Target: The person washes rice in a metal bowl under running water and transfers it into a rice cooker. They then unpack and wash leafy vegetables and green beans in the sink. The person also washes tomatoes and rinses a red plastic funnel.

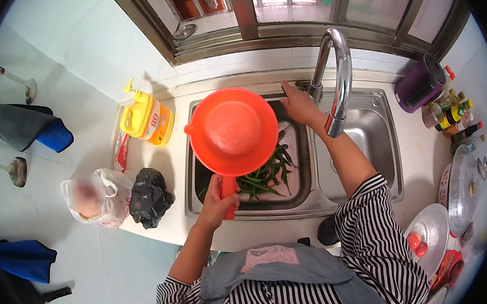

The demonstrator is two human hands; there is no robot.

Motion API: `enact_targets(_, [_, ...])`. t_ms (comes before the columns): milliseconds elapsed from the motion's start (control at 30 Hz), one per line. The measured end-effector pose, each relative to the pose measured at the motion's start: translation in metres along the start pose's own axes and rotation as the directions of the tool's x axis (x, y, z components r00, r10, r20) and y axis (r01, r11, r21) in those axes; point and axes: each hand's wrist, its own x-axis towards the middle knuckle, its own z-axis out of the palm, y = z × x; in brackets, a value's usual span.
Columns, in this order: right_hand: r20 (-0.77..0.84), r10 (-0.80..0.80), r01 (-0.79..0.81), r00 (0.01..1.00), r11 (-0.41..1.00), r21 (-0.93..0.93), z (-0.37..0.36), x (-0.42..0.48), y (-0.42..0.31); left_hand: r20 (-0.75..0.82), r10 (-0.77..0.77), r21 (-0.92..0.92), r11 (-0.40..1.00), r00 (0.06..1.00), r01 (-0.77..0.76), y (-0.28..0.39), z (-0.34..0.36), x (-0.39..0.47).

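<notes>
My left hand [215,207] grips the handle of an orange-red plastic water dipper [233,127]. The dipper is over the left basin [299,156] of a stainless steel double sink, and no contents show in its bowl. Partly hidden beneath it, long green chili peppers [267,178] lie in that basin. My right hand [302,104] reaches over the sink's back edge, beside the base of the chrome gooseneck faucet [340,67]. Whether its fingers touch or hold anything is unclear.
To the left stand a yellow pump jug [144,119], a black plastic bag [150,198] and a white plastic bag [116,192]. At right are a purple kettle [418,84], several sauce bottles [455,116], and a metal plate [431,227] with red tomatoes [415,241].
</notes>
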Motion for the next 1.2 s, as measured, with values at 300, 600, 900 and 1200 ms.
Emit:
enact_targets(300, [0.035,-0.167,0.165,0.985,0.984,0.061,-0.004,0.014,0.024,0.102,-0.267,0.059,0.963,0.958,0.263,-0.003,0.041,-0.002])
enact_targets(600, [0.049,-0.303,0.27,0.952,0.904,0.33,0.014,0.002,0.056,0.214,-0.512,0.138,0.859,0.832,0.493,0.007,0.074,-0.022])
enact_targets(900, [0.2,-0.403,0.426,0.893,0.901,-0.086,-0.008,-0.001,0.04,0.255,-0.536,0.143,0.844,0.805,0.516,0.005,0.077,-0.025])
enact_targets(1200, [0.047,-0.164,0.152,0.985,0.97,0.192,-0.046,-0.065,0.035,0.315,-0.554,0.153,0.831,0.771,0.535,-0.005,0.074,-0.017])
